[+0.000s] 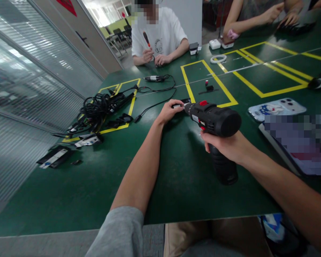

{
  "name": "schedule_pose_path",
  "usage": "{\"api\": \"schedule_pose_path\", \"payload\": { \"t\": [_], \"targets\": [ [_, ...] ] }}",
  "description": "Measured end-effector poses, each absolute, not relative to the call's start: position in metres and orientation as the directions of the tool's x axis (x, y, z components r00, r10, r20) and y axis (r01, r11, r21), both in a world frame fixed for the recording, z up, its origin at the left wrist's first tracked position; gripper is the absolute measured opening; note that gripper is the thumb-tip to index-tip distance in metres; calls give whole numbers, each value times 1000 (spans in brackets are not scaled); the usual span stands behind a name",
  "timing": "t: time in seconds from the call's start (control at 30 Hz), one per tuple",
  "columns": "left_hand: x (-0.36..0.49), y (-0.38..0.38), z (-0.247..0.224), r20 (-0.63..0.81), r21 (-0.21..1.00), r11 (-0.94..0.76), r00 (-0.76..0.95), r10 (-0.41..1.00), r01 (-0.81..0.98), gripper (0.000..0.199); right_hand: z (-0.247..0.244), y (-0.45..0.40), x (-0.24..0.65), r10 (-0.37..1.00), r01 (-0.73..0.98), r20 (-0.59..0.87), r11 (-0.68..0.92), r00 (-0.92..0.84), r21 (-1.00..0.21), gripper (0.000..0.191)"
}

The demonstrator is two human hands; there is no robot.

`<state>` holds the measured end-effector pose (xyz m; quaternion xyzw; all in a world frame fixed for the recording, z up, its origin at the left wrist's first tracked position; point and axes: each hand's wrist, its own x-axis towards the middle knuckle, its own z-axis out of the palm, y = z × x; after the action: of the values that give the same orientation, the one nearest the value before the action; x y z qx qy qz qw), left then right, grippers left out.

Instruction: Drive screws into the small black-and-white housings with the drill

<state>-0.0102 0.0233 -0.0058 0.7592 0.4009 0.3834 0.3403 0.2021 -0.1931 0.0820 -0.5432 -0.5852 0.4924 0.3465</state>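
Our right hand (227,145) grips the drill (212,116), left hand (167,112) pinches a small dark part (176,106) — we should keep both aligned, steady.

Could not identify the small dark piece (177,106), partly covered by the left hand (168,111). Lost some fingers of the right hand (228,144) behind the power drill (214,116). Saw mostly pixel blocks across a flat item (299,146) cut off by the right edge. Found the black object (295,28) at upper right too blurred to name
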Motion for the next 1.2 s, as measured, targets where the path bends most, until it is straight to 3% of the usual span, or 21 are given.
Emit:
{"api": "schedule_pose_path", "payload": {
  "t": [0.57,0.83,1.2],
  "targets": [
    [-10,23,-4,310,820,-451,389,868,353,27,79,-192,204,976,276,-116,-62,-182,-959,9],
    [-11,25,-6,319,814,-466,404,858,347,28,83,-192,202,976,320,-132,-72,-172,-945,21],
    [-11,22,-3,295,820,-445,400,867,360,28,82,-192,203,978,296,-112,-56,-175,-954,17]
  ]
}}
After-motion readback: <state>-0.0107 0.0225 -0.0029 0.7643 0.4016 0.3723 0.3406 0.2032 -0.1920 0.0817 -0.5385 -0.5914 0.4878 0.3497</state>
